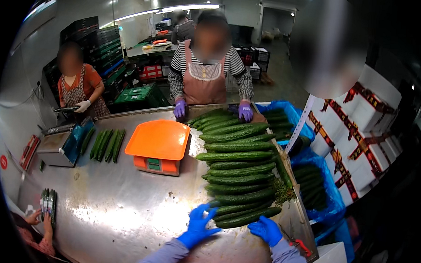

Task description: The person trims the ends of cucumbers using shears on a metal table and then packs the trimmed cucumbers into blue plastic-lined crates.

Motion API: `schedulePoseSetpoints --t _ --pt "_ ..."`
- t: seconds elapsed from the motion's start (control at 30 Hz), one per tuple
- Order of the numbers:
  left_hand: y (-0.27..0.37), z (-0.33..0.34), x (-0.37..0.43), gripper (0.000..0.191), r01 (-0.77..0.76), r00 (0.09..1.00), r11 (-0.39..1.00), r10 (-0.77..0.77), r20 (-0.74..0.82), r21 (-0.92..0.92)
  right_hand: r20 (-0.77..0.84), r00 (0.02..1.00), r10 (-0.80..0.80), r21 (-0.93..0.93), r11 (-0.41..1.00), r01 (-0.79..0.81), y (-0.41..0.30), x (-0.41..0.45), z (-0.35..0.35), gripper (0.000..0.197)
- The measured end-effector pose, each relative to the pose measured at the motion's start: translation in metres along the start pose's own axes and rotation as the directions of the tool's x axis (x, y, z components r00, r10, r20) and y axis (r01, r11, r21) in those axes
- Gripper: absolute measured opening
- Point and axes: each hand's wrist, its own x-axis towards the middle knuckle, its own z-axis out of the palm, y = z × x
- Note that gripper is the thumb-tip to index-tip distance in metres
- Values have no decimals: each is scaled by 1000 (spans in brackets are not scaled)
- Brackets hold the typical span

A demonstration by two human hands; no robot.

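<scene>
A long stack of green cucumbers (242, 172) lies side by side on a stainless steel table (121, 198). At the left ends of the nearest ones is my left hand (199, 225), in a blue glove, fingers spread and holding nothing. My right hand (266, 230), also blue-gloved, is beside the right end of the nearest cucumber, its fingers partly bent and nothing visible in it. An orange scale (158, 139) with a tray stands left of the stack. Red-handled scissors or pruners (301, 246) lie right of my right hand.
Across the table a person in purple gloves (180, 108) touches the far end of the stack. Other people handle cucumbers at the left. Two cucumber groups (106, 145) lie near a metal device (59, 147). Blue-lined crates (313, 183) and stacked white boxes (361, 121) stand right.
</scene>
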Motion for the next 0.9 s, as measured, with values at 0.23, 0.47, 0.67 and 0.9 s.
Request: schedulePoseSetpoints --t 0.23,0.47,0.67,0.9 --pt "-95 -44 -76 86 499 864 855 -503 -7 143 -222 942 -253 -369 916 159 51 -85 24 30" --pt "49 -41 -77 65 203 969 829 -95 227 -521 0 968 -252 -483 847 221 87 -120 79 23" --pt "37 -28 -107 83 350 935 826 -340 106 -441 179 890 -419 -796 471 382 126 -132 82 44" --pt "18 -75 -136 104 235 902 972 -225 368 17 49 614 -787 -995 14 97 64 -161 5 32"
